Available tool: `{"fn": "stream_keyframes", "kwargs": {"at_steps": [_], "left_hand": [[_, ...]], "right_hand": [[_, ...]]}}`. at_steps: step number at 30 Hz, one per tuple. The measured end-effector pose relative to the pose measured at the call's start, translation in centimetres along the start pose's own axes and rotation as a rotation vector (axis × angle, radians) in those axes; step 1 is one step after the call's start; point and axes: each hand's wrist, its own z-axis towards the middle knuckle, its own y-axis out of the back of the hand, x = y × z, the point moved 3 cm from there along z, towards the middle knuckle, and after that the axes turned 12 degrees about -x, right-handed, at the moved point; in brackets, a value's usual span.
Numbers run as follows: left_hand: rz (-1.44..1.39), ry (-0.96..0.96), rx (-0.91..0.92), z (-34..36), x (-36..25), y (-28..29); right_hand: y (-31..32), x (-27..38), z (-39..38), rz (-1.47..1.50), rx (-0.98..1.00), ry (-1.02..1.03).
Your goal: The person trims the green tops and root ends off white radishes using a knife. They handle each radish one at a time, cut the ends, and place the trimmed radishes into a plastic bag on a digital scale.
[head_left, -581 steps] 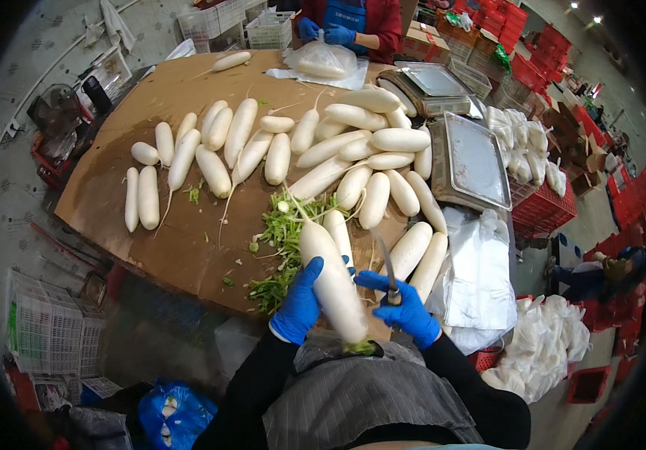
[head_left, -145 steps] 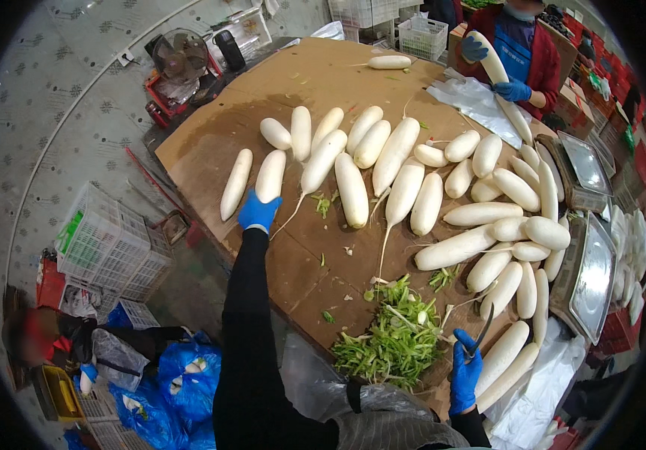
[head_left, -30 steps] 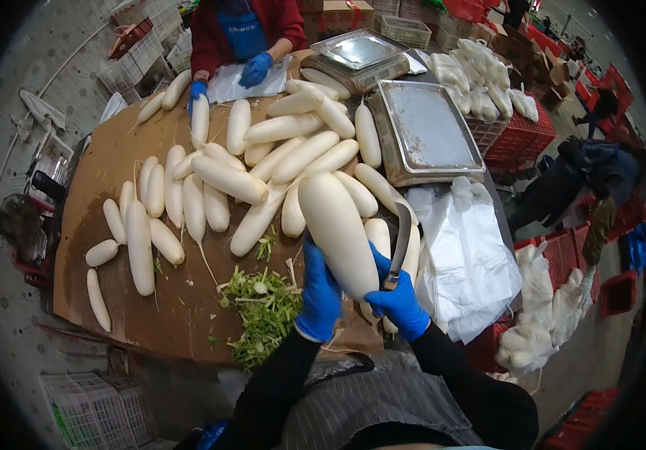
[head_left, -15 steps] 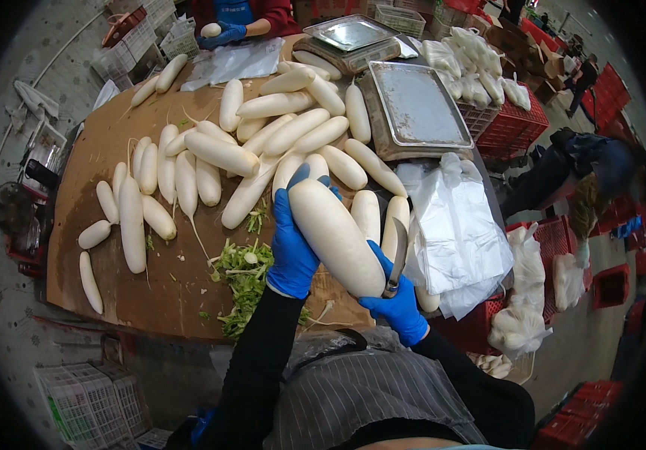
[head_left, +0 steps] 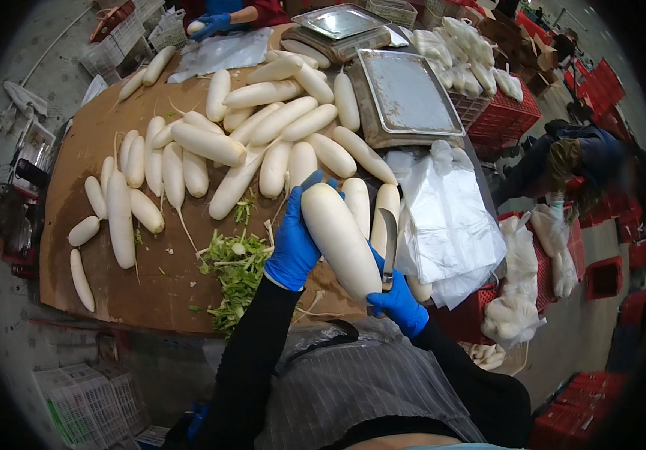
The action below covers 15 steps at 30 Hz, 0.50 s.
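Observation:
A thick white daikon radish (head_left: 340,241) is held up over the near side of the table, tilted with its lower end toward my right. My blue-gloved left hand (head_left: 291,244) is wrapped round its left side and upper end. In my gloved right hand (head_left: 402,304) is a knife (head_left: 388,251) with a curved blade pointing away from me; the fingers of this hand also touch the radish's lower end. Many more radishes (head_left: 288,120) are heaped on the brown tabletop (head_left: 75,187). Cut green tops (head_left: 237,281) lie left of my left forearm.
White plastic bags (head_left: 447,225) are stacked at the table's right edge, below a metal-topped scale (head_left: 411,97). A second scale (head_left: 342,22) stands farther back. Across the table are another person's gloved hands (head_left: 210,25). Red crates (head_left: 503,120) and bagged radishes (head_left: 514,300) flank the right side.
The view has shifted slightly, so the table's things sit a little up and left. The held radish is turned more upright. A person at the right has moved and bends near the bags.

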Motion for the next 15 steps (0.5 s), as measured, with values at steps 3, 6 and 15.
{"fn": "stream_keyframes", "kwargs": {"at_steps": [3, 6, 15], "left_hand": [[0.018, -0.024, 0.021, 1.1, 0.5, 1.6], [0.191, -0.077, -0.034, 2.6, 0.5, 4.8], [1.033, -0.463, 0.050, 1.9, 6.6, 4.6]], "right_hand": [[1.8, -2.2, -0.7, 0.443, 0.123, -0.233], [3.5, -3.5, -0.6, 0.518, -0.062, -0.289], [6.4, -0.6, 2.3, -0.694, -0.479, 0.436]]}}
